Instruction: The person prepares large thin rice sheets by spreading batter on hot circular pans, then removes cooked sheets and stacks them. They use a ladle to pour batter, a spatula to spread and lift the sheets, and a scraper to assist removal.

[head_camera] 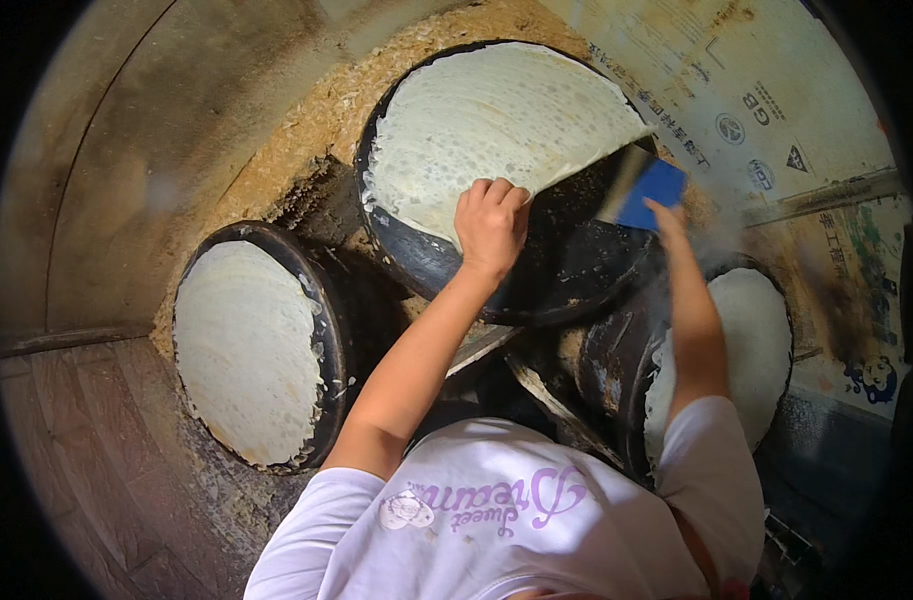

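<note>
A thin pale pancake sheet [494, 112] covers the far part of a large round black griddle [569, 247]. Its near right edge is folded back, baring dark metal. My left hand [494, 225] grips the sheet's near edge, fingers curled over it. In my right hand [666, 214] is a scraper [655, 191] with a blue handle; its blade is blurred and lies over the bare griddle near the right rim, close to the sheet's right corner.
Another black griddle [340, 375] on the left carries a whole pale sheet [250, 352]. A third griddle with a sheet [753, 337] stands at the right, partly behind my right arm. Wood shavings [299, 127] lie behind the griddles. Printed panels [749, 97] line the right side; steam rises there.
</note>
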